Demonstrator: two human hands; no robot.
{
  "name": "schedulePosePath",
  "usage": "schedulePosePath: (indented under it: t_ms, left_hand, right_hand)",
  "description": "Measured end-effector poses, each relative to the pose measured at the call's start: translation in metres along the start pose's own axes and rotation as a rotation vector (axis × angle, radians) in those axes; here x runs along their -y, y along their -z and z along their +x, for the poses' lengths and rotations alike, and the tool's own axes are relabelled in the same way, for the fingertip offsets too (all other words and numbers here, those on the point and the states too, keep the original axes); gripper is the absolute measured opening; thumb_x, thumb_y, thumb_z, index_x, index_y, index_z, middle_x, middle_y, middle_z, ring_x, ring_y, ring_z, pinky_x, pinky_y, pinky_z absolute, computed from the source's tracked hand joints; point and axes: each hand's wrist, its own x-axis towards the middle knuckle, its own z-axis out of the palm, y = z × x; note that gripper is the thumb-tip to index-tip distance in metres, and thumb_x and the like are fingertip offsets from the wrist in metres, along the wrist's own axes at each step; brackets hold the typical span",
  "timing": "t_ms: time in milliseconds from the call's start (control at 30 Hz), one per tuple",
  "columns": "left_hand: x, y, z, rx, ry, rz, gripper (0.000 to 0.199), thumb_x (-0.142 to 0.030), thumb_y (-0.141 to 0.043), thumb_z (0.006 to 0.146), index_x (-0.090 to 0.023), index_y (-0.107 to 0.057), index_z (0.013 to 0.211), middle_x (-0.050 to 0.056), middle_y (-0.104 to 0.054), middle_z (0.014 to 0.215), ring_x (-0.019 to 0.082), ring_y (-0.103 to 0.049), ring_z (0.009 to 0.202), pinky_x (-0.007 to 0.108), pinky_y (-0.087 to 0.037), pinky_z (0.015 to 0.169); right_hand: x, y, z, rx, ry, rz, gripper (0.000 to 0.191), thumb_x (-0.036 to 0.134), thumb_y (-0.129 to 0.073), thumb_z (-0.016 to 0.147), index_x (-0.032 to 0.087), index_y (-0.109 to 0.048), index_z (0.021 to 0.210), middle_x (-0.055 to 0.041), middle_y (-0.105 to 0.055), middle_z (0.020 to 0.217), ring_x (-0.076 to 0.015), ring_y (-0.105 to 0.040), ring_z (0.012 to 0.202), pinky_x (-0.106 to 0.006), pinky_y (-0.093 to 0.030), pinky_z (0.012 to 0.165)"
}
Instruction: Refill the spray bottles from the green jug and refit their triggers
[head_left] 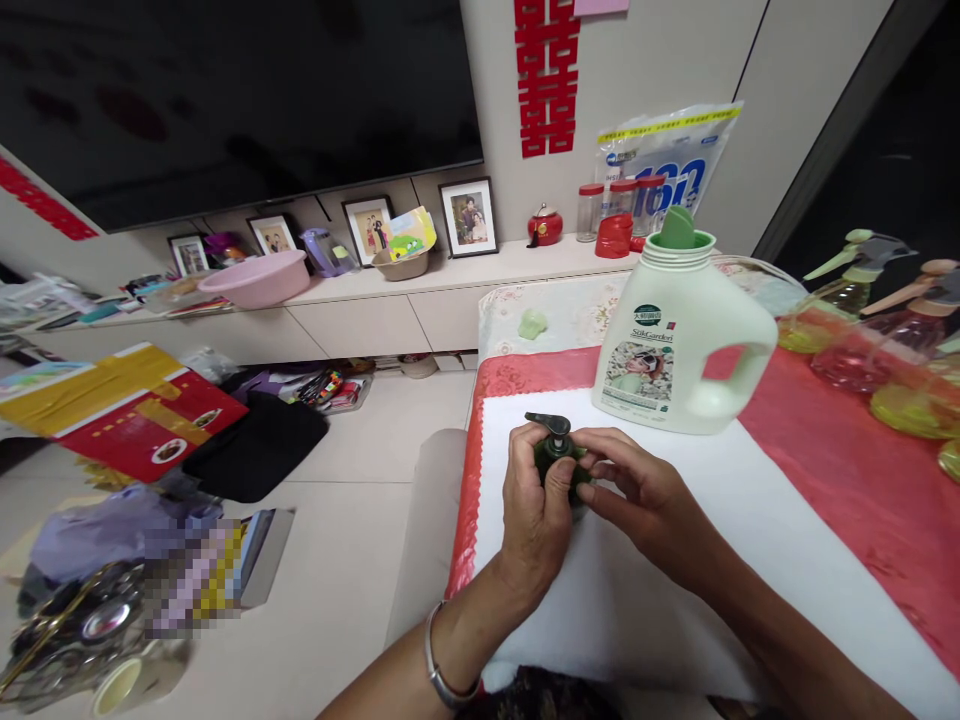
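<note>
A small dark green pump bottle (556, 450) is between my hands over the white cloth, its black nozzle pointing left. My left hand (534, 500) wraps round the bottle, with the thumb across its front. From the right, my right hand (626, 475) pinches the bottle's side with thumb and fingertips. The lower part of the bottle is mostly hidden by the hands. Just beyond them stands a large pale green detergent jug (686, 340), upright, its handle on the right. A green scoop-like piece (677, 228) sticks up out of the jug's mouth.
Several spray bottles (855, 275) with coloured liquid stand at the right on the red tablecloth (825, 440). A light green cap-like piece (533, 323) lies near the table's far edge. Behind is a shelf with a pink basin (255, 278). Boxes and bags crowd the floor at left.
</note>
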Motion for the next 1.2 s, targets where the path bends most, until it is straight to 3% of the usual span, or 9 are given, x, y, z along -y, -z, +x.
schedulePosePath:
  t_ms: [133, 200, 533, 867, 1200]
  left_hand:
    - [-0.0006, -0.0027, 0.0005, -0.054, 0.085, -0.030, 0.031, -0.029, -0.066, 0.087, -0.024, -0.049, 0.113, 0.005, -0.055, 0.111, 0.021, -0.057, 0.101, 0.036, -0.048, 0.089]
    - [-0.0018, -0.0042, 0.0014, -0.089, 0.092, -0.038, 0.029, -0.027, -0.069, 0.084, -0.024, -0.050, 0.106, 0.005, -0.055, 0.108, 0.021, -0.057, 0.100, 0.035, -0.048, 0.088]
    - [-0.0055, -0.0037, -0.0003, -0.077, -0.005, -0.038, 0.015, -0.025, -0.057, 0.092, -0.024, -0.053, 0.107, 0.005, -0.058, 0.111, 0.021, -0.058, 0.106, 0.036, -0.048, 0.093]
    - [-0.0039, -0.0037, -0.0007, -0.061, -0.022, -0.017, 0.022, -0.028, -0.052, 0.095, -0.024, -0.056, 0.116, 0.007, -0.062, 0.120, 0.023, -0.059, 0.114, 0.039, -0.048, 0.098]
    - [-0.0030, -0.0033, -0.0041, -0.050, -0.013, -0.042, 0.024, -0.026, -0.050, 0.097, -0.025, -0.057, 0.121, 0.007, -0.064, 0.127, 0.023, -0.060, 0.117, 0.041, -0.047, 0.102]
  right_hand:
    - [-0.0013, -0.0009, 0.0000, 0.003, 0.043, -0.042, 0.039, 0.026, -0.059, 0.093, 0.021, -0.059, 0.133, -0.0047, -0.051, 0.133, -0.0131, -0.053, 0.121, -0.020, -0.051, 0.095]
    - [-0.0017, -0.0011, -0.0001, 0.005, 0.057, -0.053, 0.039, 0.024, -0.059, 0.093, 0.021, -0.060, 0.132, -0.0043, -0.051, 0.132, -0.0125, -0.053, 0.121, -0.019, -0.051, 0.094]
    - [0.0006, -0.0003, 0.0000, 0.009, 0.060, -0.016, 0.035, 0.020, -0.060, 0.093, 0.024, -0.064, 0.128, -0.0023, -0.052, 0.129, -0.0090, -0.055, 0.116, -0.013, -0.050, 0.091]
    - [0.0007, -0.0038, -0.0002, -0.004, 0.089, -0.074, 0.038, 0.020, -0.058, 0.095, 0.022, -0.060, 0.133, -0.0048, -0.051, 0.130, -0.0097, -0.054, 0.114, -0.016, -0.050, 0.095]
    - [0.0037, -0.0038, 0.0002, -0.005, 0.101, -0.069, 0.034, 0.019, -0.057, 0.096, 0.025, -0.062, 0.129, -0.0020, -0.052, 0.130, -0.0077, -0.054, 0.114, -0.012, -0.049, 0.091]
